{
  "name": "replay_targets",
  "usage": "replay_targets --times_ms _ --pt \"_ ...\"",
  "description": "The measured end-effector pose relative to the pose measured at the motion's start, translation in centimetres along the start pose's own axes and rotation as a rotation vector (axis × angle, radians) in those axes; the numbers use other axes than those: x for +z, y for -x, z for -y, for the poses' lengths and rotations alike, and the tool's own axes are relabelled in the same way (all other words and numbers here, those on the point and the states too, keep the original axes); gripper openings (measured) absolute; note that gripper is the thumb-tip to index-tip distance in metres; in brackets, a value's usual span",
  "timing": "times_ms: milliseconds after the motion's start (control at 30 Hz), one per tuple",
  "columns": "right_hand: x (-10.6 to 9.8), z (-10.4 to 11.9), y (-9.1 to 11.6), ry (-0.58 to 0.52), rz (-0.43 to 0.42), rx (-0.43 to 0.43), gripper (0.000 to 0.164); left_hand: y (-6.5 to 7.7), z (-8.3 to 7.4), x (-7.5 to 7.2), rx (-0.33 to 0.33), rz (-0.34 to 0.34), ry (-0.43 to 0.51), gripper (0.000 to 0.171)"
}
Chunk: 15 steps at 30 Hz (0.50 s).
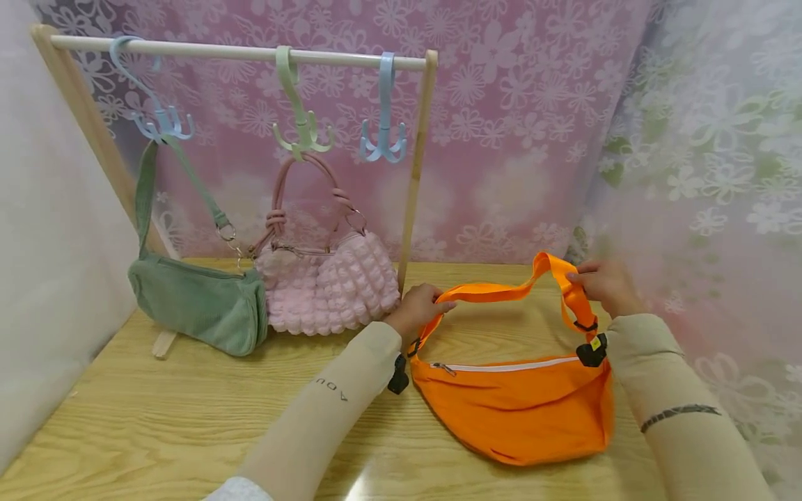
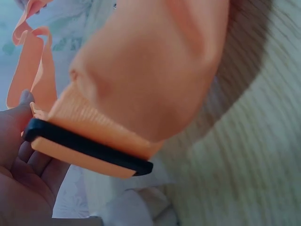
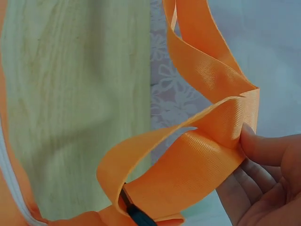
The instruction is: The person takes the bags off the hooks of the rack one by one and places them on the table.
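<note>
An orange waist bag (image 1: 520, 410) with a white zipper is on the wooden table, its orange strap (image 1: 495, 292) raised in a loop above it. My left hand (image 1: 416, 306) grips the strap near its left end, close to a black slider (image 2: 89, 146) in the left wrist view. At the strap's right side, my right hand (image 1: 604, 282) pinches the webbing between thumb and fingers; the right wrist view shows the thumb (image 3: 263, 146) pressed on the folded strap (image 3: 207, 155).
Left of the bag stands a rack with a white rod (image 1: 238, 50). A green corduroy bag (image 1: 194, 299) hangs from a blue hook (image 1: 163, 125), a pink puffy bag (image 1: 332, 285) from a green hook (image 1: 303, 132). Another blue hook (image 1: 383, 139) holds nothing. Floral curtains (image 1: 501, 139) stand behind.
</note>
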State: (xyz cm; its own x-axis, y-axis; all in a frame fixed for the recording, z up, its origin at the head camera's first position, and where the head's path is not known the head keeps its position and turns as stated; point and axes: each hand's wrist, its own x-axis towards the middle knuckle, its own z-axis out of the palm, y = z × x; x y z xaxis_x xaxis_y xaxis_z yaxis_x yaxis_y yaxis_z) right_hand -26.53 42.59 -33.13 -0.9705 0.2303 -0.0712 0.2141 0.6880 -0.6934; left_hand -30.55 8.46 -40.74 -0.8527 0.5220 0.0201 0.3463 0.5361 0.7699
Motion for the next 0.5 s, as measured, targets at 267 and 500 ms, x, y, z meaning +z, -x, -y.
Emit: replay_targets --times_ms 267,500 --pt "1.1 -0.3 -1.3 0.079 0.015 -0.023 0.048 0.1 0.2 0.6 -0.048 -0.005 -0.01 0.049" --pt "2.2 -0.5 -1.1 0.05 0.049 0.006 0.044 -0.1 0.7 1.5 -0.071 -0.039 -0.055 0.044"
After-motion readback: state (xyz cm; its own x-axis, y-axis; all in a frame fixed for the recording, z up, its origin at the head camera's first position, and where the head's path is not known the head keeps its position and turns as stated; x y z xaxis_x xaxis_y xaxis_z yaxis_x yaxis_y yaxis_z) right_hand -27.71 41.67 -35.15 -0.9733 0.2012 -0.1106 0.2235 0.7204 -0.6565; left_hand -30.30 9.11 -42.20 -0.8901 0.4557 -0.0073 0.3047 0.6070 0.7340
